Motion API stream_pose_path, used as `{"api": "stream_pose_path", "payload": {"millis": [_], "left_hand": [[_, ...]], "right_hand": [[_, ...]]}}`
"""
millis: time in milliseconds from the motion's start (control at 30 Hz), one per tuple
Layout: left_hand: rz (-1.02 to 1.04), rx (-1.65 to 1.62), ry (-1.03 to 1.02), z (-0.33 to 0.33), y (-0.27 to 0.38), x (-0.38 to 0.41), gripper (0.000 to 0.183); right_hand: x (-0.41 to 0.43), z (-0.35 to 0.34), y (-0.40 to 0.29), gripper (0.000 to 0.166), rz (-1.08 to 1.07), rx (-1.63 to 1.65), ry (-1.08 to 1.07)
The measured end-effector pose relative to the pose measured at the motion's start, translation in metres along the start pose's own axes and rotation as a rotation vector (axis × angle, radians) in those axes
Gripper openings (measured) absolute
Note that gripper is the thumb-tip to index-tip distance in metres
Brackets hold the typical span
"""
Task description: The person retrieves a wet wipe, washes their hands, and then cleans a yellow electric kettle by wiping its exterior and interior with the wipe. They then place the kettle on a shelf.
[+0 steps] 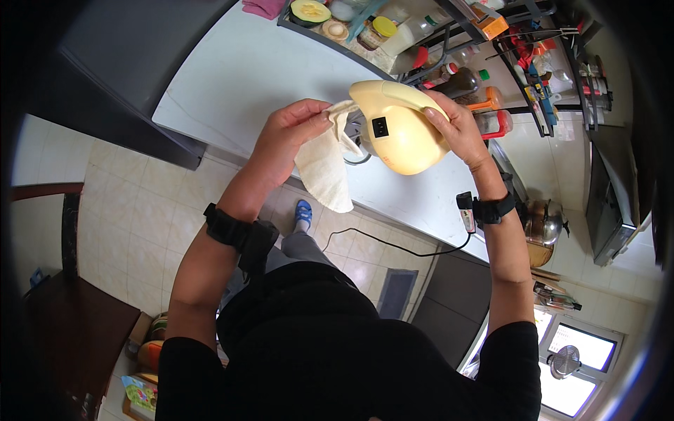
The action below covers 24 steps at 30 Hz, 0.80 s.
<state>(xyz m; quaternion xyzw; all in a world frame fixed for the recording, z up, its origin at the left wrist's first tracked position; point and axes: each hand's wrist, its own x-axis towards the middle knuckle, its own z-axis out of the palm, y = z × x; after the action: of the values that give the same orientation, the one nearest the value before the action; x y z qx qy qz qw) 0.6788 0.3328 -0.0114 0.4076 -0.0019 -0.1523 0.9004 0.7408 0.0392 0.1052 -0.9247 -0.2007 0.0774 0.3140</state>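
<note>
Above the white countertop, my right hand [457,126] grips the handle side of a pale yellow appliance [410,142] with a rounded body and a black power socket, probably the upper part of a kitchen machine. My left hand [289,137] pinches a cream cloth [326,168] between thumb and fingers. The cloth hangs down from the fingers, and its upper edge meets the left end of the appliance. Partly hidden behind the cloth and the appliance is a clear, round-rimmed part [358,158]; whether it is joined to the appliance I cannot tell.
A dark-framed rack [337,44] with jars, bottles and a cut green-skinned fruit [309,12] lines the back of the countertop [221,79]. A pink cloth [261,7] lies beside it. Metal pots [545,221] stand at the right. A black cable [400,246] hangs from my right wrist device.
</note>
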Motion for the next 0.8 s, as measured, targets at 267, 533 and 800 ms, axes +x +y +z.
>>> {"api": "stream_pose_path", "payload": {"millis": [267, 533, 800], "left_hand": [[0.074, 0.211, 0.11, 0.014, -0.012, 0.003, 0.02], [0.677, 0.922, 0.101, 0.04, -0.03, 0.015, 0.017], [0.765, 1.099, 0.085, 0.057, -0.033, 0.015, 0.007]], "right_hand": [[0.001, 0.0, 0.0, 0.041, 0.004, 0.023, 0.005], [0.0, 0.003, -0.001, 0.042, 0.022, -0.002, 0.02], [-0.001, 0.002, 0.001, 0.041, 0.022, 0.001, 0.016]]}}
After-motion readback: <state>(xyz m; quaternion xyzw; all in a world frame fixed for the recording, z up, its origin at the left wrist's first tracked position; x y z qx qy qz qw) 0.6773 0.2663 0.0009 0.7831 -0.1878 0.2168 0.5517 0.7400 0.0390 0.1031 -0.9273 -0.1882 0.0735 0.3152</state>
